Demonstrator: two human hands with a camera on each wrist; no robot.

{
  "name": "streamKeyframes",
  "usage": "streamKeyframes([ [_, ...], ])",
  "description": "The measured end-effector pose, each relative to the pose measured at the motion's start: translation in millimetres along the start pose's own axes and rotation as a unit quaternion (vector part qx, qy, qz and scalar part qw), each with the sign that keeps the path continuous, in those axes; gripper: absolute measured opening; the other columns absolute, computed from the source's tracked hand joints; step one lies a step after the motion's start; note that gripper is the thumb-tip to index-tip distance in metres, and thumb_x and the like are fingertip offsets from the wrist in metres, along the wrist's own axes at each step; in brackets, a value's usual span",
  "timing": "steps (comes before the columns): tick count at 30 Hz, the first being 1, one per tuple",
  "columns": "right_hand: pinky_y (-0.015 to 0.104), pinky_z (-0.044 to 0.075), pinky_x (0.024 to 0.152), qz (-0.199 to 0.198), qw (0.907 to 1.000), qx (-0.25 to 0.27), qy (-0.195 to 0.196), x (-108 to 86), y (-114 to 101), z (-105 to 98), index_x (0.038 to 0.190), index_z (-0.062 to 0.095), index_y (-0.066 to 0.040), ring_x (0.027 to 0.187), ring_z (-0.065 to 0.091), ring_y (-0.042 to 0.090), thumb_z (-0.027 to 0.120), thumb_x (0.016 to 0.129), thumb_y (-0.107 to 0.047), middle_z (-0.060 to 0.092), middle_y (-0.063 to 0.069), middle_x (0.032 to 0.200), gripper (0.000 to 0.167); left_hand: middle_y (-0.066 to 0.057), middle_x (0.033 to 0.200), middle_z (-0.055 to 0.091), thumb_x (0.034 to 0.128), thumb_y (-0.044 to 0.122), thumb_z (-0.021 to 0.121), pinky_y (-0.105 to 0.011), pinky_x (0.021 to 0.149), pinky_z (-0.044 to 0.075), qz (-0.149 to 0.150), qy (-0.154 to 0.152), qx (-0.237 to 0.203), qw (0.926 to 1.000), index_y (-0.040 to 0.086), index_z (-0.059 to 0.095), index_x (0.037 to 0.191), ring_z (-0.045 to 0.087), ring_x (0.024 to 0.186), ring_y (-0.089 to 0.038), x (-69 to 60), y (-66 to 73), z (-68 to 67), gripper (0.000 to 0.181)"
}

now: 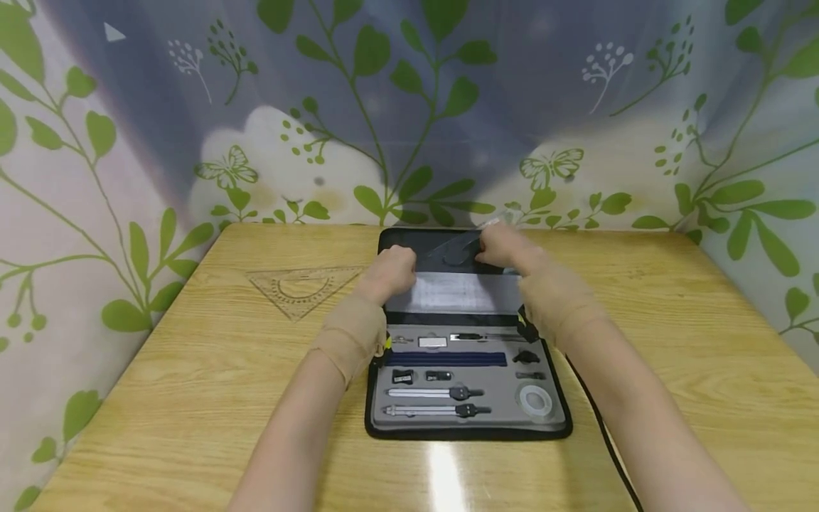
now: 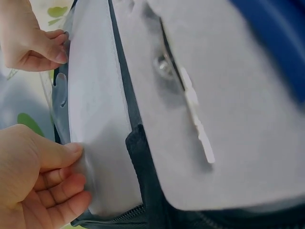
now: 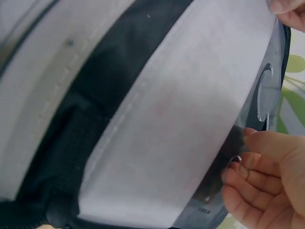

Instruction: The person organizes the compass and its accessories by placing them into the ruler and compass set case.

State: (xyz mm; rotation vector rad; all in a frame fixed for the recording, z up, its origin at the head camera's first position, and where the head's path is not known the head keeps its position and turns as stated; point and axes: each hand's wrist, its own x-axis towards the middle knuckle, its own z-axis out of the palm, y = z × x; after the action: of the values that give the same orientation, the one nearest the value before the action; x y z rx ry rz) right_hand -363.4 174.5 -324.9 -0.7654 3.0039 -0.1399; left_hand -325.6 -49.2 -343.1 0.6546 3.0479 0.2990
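One clear, flat plastic template [image 1: 470, 245]

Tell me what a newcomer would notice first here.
First, the open black case at the middle of the table, its tray holding drawing tools. Over its lid, the left hand pinches the white pocket, the right hand a clear plastic piece. Left of the case lies a transparent set square.

Drafting tool [image 1: 473, 242]: clear plastic, round cutout, slanted over the lid [image 1: 403, 239]
Case [image 1: 409, 433]: black, zippered, open on the table [image 1: 192, 398]
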Motion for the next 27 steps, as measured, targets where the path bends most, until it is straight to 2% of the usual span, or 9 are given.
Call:
streamKeyframes([
  [5,0.029,0.032,0.052,0.005,0.9994,0.032,0.009,-2.9,-1,3,0.054,0.044,-0.011,0.048,0.032,0.013,0.066,0.083,-0.016,0.036,-0.003,0.051,0.037,-0.001,0.058,0.039,0.0799,-0.001,0.051,-0.033,0.056,0.037,0.009,0.007,0.004,0.9999,0.013,0.037,0.052,0.039,0.059,-0.019,0.1,-1.9,1.0,0.034],
  [9,0.027,0.026,0.050,0.006,0.9989,0.045,0.013,-4.4,3,4,0.051,0.041,-0.013,0.046,0.025,0.011,0.067,0.083,-0.016,0.030,-0.005,0.049,0.041,-0.001,0.060,0.042,0.0771,0.000,0.052,-0.034,0.056,0.039,0.027,0.026,0.011,0.9993,0.014,0.037,0.051,0.042,0.059,-0.019,0.5,-2.9,0.8,0.033],
  [11,0.028,0.028,0.050,0.008,0.9988,0.047,0.011,-4.1,4,3,0.051,0.043,-0.012,0.046,0.027,0.011,0.067,0.083,-0.016,0.033,-0.004,0.049,0.039,-0.001,0.060,0.044,0.0766,0.001,0.053,-0.035,0.057,0.042,0.032,0.035,0.014,0.9988,0.014,0.039,0.051,0.045,0.059,-0.019,0.5,-3.2,0.4,0.032],
  [16,0.034,0.040,0.057,0.015,0.9988,0.047,0.010,-3.3,7,3,0.060,0.058,-0.006,0.053,0.044,0.017,0.068,0.081,-0.018,0.051,0.000,0.056,0.026,-0.002,0.062,0.053,0.0759,0.002,0.054,-0.039,0.060,0.046,0.036,0.047,0.013,0.9981,0.013,0.045,0.051,0.053,0.061,-0.021,-0.3,-3.3,-0.6,0.029],
  [18,0.034,0.039,0.057,0.017,0.9989,0.043,0.013,-3.6,8,3,0.061,0.057,-0.006,0.054,0.044,0.018,0.068,0.082,-0.018,0.051,0.001,0.057,0.026,-0.002,0.061,0.052,0.0757,0.002,0.054,-0.038,0.059,0.045,0.037,0.043,0.012,0.9983,0.014,0.046,0.052,0.052,0.061,-0.021,-1.0,-3.5,-0.7,0.028],
  [23,0.028,0.030,0.050,0.021,0.9985,0.048,0.017,-5.6,11,3,0.056,0.050,-0.009,0.047,0.033,0.012,0.065,0.085,-0.018,0.039,-0.002,0.051,0.034,0.000,0.059,0.043,0.0754,0.001,0.054,-0.034,0.055,0.039,0.051,0.032,0.013,0.9981,0.013,0.041,0.053,0.042,0.058,-0.018,-2.7,-3.8,-1.5,0.029],
  [27,0.027,0.029,0.049,0.021,0.9980,0.058,0.016,-6.1,11,0,0.057,0.052,-0.009,0.045,0.031,0.011,0.063,0.087,-0.019,0.039,-0.003,0.050,0.033,0.001,0.058,0.038,0.0760,0.001,0.053,-0.032,0.054,0.036,0.053,0.027,0.011,0.9982,0.014,0.037,0.052,0.039,0.057,-0.018,-3.8,-3.5,-2.8,0.032],
])
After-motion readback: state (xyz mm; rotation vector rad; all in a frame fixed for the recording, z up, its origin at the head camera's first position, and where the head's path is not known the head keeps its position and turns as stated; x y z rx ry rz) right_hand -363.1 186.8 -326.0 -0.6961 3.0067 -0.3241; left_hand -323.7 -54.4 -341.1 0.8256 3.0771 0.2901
